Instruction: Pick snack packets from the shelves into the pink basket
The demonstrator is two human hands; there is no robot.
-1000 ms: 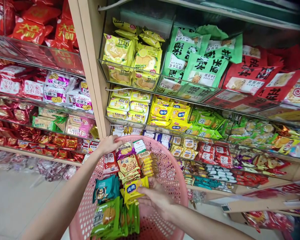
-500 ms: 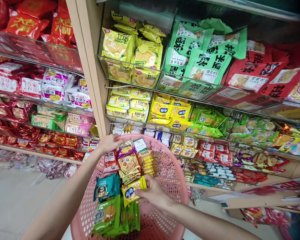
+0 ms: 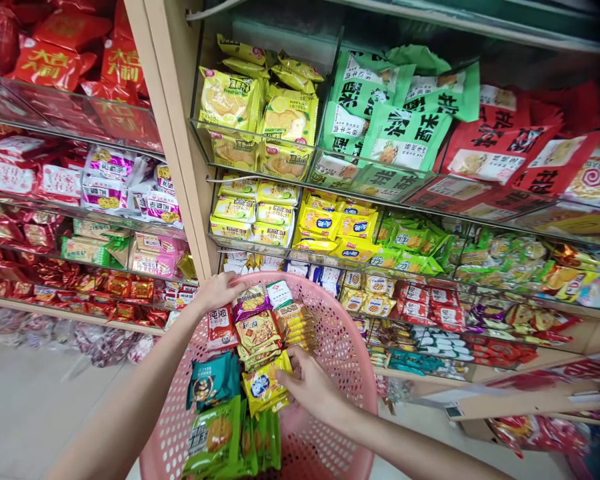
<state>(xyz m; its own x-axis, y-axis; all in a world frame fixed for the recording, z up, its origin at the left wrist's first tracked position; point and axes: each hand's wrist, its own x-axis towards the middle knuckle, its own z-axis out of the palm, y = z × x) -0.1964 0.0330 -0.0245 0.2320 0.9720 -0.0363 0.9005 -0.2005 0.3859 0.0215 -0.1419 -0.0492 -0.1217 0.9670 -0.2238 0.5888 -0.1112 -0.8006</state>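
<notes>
A pink perforated basket (image 3: 347, 333) tilts below the shelves. Its upper left rim is gripped by my left hand (image 3: 220, 291), fingers closed over the edge. Inside the basket, my right hand (image 3: 310, 385) pinches the right side of a yellow snack packet (image 3: 265, 383). Green packets (image 3: 215, 433) lie below that packet, and a teal packet (image 3: 214, 379) is to its left. Above it are gold-and-red packets (image 3: 257, 333), a purple packet (image 3: 251, 300), a red-and-white packet (image 3: 221, 327), a green-and-white packet (image 3: 279, 294) and brown-and-yellow packets (image 3: 299, 327).
Clear-fronted shelf bins hold lemon biscuit packets (image 3: 230, 100), mint-green bags (image 3: 405, 137) and red bags (image 3: 500, 153). More yellow packets (image 3: 320, 222) sit lower. A wooden upright (image 3: 173, 133) divides off the left shelves. Plastic bags (image 3: 100, 340) lie near the tiled floor (image 3: 25, 400).
The yellow packet in my right hand has come down slightly and now lies against other yellow packaging. The view has shifted a little; my left hand stays on the rim.
</notes>
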